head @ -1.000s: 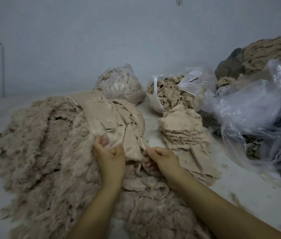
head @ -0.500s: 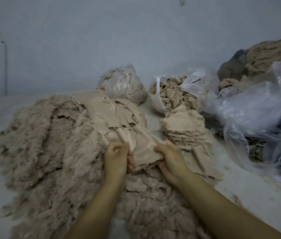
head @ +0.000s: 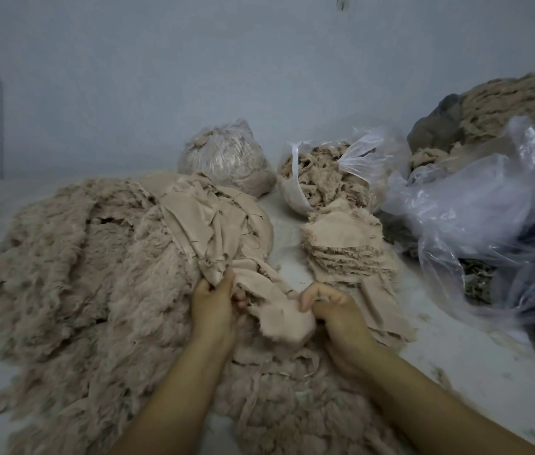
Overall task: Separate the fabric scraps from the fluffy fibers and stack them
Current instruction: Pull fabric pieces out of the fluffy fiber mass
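Note:
A large heap of beige fluffy fibers (head: 72, 274) covers the left and near part of the surface. Smooth beige fabric scraps (head: 207, 221) lie draped over its right side. My left hand (head: 212, 303) grips a bunched fold of that fabric at the heap's edge. My right hand (head: 331, 310) pinches the other end of the same fabric scrap (head: 279, 320), which hangs crumpled between both hands. To the right stands a neat stack of fabric scraps (head: 345, 244), with more flat pieces spread at its near side.
Behind the stack sit a closed clear bag of fibers (head: 226, 159) and an open bag of fibers (head: 322, 178). Crumpled clear plastic bags (head: 476, 208) and a tall beige pile (head: 522, 106) fill the right side. A pale wall stands behind.
Both hands have pulled the fabric scrap toward me, off the fluffy heap. The hands moved apart slightly, and the scrap now hangs bunched between them.

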{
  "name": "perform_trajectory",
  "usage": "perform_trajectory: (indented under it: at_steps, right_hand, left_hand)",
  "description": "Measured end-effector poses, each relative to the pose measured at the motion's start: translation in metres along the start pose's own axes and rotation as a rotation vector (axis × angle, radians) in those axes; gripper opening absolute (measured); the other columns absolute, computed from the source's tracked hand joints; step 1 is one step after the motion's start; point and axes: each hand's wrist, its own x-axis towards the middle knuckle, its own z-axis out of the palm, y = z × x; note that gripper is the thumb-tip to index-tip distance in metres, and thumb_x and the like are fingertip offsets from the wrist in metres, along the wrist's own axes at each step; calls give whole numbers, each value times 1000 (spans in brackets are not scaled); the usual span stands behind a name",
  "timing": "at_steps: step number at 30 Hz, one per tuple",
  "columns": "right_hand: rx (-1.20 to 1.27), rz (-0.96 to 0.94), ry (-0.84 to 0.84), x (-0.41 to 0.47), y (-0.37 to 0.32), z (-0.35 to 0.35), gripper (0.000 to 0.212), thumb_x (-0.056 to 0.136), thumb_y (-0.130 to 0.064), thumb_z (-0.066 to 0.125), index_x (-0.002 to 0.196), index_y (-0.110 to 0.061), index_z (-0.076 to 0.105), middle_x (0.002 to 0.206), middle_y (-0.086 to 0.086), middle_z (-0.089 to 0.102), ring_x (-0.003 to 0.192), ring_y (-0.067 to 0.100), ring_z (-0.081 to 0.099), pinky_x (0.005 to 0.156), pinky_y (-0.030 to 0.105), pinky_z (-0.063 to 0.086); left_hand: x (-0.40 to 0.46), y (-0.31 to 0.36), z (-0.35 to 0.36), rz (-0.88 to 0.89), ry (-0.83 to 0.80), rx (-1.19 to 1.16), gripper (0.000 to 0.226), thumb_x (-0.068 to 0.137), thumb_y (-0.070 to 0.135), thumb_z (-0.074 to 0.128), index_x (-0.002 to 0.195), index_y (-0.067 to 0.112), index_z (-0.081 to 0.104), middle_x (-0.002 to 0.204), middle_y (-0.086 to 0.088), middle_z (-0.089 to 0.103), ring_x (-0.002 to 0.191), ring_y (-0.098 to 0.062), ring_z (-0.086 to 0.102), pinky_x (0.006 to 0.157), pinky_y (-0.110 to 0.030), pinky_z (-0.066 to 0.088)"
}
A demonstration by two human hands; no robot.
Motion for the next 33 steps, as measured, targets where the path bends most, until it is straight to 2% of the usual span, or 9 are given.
perform_trajectory:
  at_steps: [4, 8, 13, 18, 21, 24, 27, 31, 33]
  right_hand:
    - [195, 102, 66, 6, 0, -16, 41, 81, 14, 38, 78, -17, 64, 64, 5, 55, 51, 11, 47, 44, 23, 37]
    - [548, 139, 32, 8, 0, -17, 13, 85, 5, 48, 83, -6, 55, 72, 14, 60, 62, 20, 62, 53, 31, 52]
    - [442, 228, -155, 3, -7, -24, 33, 83, -19, 62, 104, 7, 66, 95, 21, 70, 79, 25, 70, 61, 30, 58]
    - [393, 228, -104, 1, 2, -23, 44, 71, -7, 69, 113, 3, 58, 89, 15, 71, 69, 18, 70, 53, 23, 55]
    - [445, 205, -80, 3, 2, -25, 55, 76, -10, 68, 124, 10, 51, 94, 19, 70, 74, 23, 70, 56, 27, 56]
    - [349, 233, -195, -2, 0, -25, 49, 90, -29, 59, 119, 10, 58, 102, 29, 66, 87, 36, 66, 69, 38, 57]
    - [351, 193, 34, 1, 4, -20, 41, 81, -23, 67, 107, 8, 64, 98, 27, 68, 76, 31, 68, 60, 35, 58]
    - [299, 29, 261, 5, 1, -22, 36, 91, -21, 58, 123, -4, 59, 118, 18, 65, 104, 30, 63, 96, 43, 49]
    - [329, 35, 275, 4, 1, -25, 44, 87, -29, 62, 121, -2, 61, 114, 22, 67, 106, 36, 64, 99, 49, 48]
  left_hand:
    - [-11, -2, 5, -79, -301, -29, 33, 86, 34, 59, 102, 5, 59, 85, -13, 71, 75, -20, 71, 63, -27, 57]
    - [-27, -15, 3, 25, -619, 493, 31, 76, 37, 74, 92, 14, 62, 81, 2, 70, 75, -8, 65, 64, -19, 50]
    - [-23, -22, 4, 232, -525, 508, 11, 85, 5, 66, 89, 15, 67, 77, 4, 71, 74, -9, 65, 65, -17, 51]
    - [-24, -21, 5, 248, -416, 364, 8, 90, 21, 60, 95, 15, 64, 81, 2, 71, 75, -9, 66, 65, -19, 52]
    - [-24, -24, 3, 310, -502, 623, 33, 90, 40, 58, 95, 7, 62, 81, -5, 67, 75, -14, 62, 68, -27, 50]
    - [-26, -29, 4, 341, -552, 682, 24, 95, 23, 54, 87, 1, 57, 62, 0, 57, 55, -12, 54, 54, -29, 43]
    - [-26, -27, 9, 329, -481, 596, 23, 96, 16, 52, 75, 8, 58, 49, 10, 50, 45, -4, 43, 44, -17, 36]
    - [-18, -22, 8, 197, -252, 388, 28, 95, 21, 52, 70, 9, 55, 39, 11, 34, 35, -3, 27, 35, -16, 22]
    - [-15, -19, 5, 159, -230, 376, 31, 93, 32, 51, 76, 8, 59, 40, 6, 37, 34, -5, 29, 36, -17, 24]
